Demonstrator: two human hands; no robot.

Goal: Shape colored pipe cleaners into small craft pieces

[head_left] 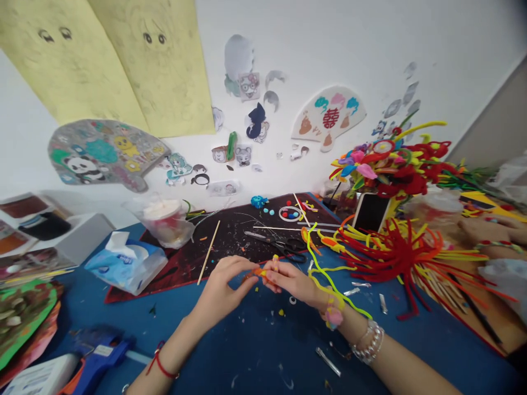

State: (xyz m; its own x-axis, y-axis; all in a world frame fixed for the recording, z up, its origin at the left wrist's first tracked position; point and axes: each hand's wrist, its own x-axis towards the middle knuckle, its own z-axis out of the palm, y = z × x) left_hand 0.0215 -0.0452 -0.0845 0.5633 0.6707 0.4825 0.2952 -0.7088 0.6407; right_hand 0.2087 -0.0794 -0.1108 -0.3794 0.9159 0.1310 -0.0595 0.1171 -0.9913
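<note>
My left hand (224, 285) and my right hand (288, 281) meet above the blue table (251, 351), fingertips pinching a small orange pipe-cleaner piece (259, 272) between them. Its exact shape is partly hidden by my fingers. A long yellow-green pipe cleaner (325, 274) curves past my right wrist and looks loose. Just beyond my hands lie black-handled scissors (280, 245) on a dark speckled mat (230, 233).
A co-worker's hand (486, 230) rests at the right beside a heap of red, orange and yellow pipe cleaners (399, 258). A blue glue gun (99, 348) lies at the near left, with a tissue pack (125, 262) and a plastic cup (164, 220) farther along. Small metal pieces and scraps dot the table.
</note>
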